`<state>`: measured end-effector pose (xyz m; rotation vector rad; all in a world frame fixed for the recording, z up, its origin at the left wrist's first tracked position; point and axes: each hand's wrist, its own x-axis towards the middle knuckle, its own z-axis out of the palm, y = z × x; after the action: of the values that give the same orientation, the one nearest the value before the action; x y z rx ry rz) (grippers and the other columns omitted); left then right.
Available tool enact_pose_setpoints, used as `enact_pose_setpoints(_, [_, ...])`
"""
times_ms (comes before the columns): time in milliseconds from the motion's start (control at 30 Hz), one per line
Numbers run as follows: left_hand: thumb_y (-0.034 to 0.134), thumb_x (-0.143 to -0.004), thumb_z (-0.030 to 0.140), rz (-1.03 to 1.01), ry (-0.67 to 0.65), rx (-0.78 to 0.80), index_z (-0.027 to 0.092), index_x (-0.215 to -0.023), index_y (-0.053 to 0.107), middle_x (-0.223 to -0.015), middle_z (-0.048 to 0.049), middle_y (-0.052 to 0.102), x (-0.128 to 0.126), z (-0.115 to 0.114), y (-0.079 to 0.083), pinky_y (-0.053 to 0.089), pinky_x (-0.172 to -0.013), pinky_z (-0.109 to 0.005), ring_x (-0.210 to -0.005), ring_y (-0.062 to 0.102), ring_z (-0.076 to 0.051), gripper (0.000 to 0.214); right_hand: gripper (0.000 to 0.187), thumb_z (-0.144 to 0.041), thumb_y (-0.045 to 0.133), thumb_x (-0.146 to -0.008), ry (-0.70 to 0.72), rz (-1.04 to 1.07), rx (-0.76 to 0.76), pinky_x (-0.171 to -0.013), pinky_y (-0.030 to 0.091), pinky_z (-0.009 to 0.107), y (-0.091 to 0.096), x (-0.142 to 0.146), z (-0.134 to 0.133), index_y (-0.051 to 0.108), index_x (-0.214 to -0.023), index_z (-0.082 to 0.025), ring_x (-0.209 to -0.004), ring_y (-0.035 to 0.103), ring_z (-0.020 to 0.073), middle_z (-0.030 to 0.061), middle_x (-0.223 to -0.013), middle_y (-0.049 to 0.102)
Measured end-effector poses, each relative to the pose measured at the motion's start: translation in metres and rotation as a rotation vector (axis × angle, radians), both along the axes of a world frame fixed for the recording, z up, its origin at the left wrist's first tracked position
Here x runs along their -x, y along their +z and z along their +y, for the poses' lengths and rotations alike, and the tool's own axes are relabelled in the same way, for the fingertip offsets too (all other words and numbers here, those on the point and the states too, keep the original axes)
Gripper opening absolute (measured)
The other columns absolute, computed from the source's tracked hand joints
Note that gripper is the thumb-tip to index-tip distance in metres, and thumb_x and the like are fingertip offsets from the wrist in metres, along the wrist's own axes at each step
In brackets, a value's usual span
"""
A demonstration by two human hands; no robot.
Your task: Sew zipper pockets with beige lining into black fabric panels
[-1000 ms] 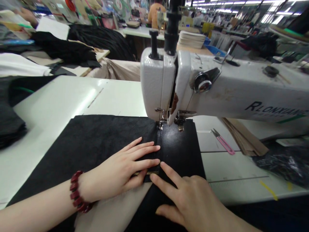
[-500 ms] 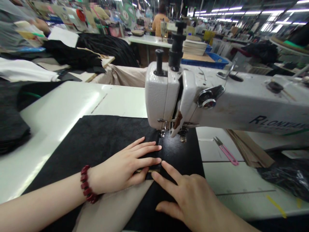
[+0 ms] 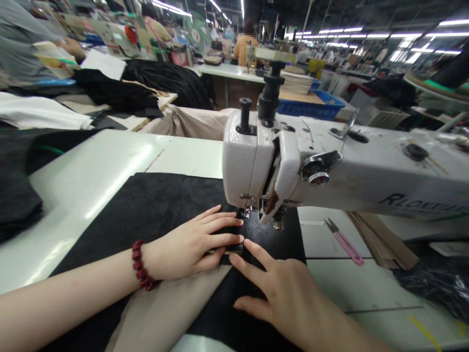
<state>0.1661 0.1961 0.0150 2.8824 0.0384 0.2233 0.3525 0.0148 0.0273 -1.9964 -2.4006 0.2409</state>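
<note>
The left hand (image 3: 186, 242) is lying flat, fingers nearly together, pressing a black fabric panel (image 3: 157, 205) with a brass-toothed zipper (image 3: 225, 252) just under its fingers. The right hand (image 3: 286, 293) is spread open beside it, pressing the fabric. The presser foot (image 3: 246, 213) of a white industrial sewing machine (image 3: 242, 166) is sitting just ahead of the left fingertips. Fingers this close could get caught, and a slipping layer could skew the zipper.
</note>
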Motion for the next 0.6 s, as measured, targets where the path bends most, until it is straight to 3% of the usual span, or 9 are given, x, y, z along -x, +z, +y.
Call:
enact_pose_setpoints(333, [0.058, -0.087, 0.018, -0.052, -0.019, -0.017, 0.027, -0.133, 0.058, -0.143, -0.0079, 0.052, -0.008, 0.019, 0.001, 0.028, -0.122, -0.051, -0.132, 0.050, -0.026, 0.047, 0.064, -0.064, 0.058, -0.088, -0.010, 0.054, -0.009, -0.061, 0.064, 0.046, -0.001, -0.009, 0.020, 0.045, -0.146, -0.040, -0.080, 0.075, 0.0275, 0.0004, -0.156, 0.041])
enact_pose_setpoints(600, [0.052, -0.091, 0.019, -0.041, -0.032, -0.040, 0.024, -0.132, 0.058, -0.151, -0.0090, 0.045, -0.016, 0.031, 0.002, 0.030, -0.122, -0.050, -0.138, 0.043, -0.027, 0.042, 0.064, -0.062, 0.058, -0.090, -0.020, 0.088, -0.033, -0.072, 0.063, 0.042, -0.001, -0.016, 0.030, 0.044, -0.148, -0.039, -0.094, 0.074, 0.0279, 0.0063, -0.154, 0.044])
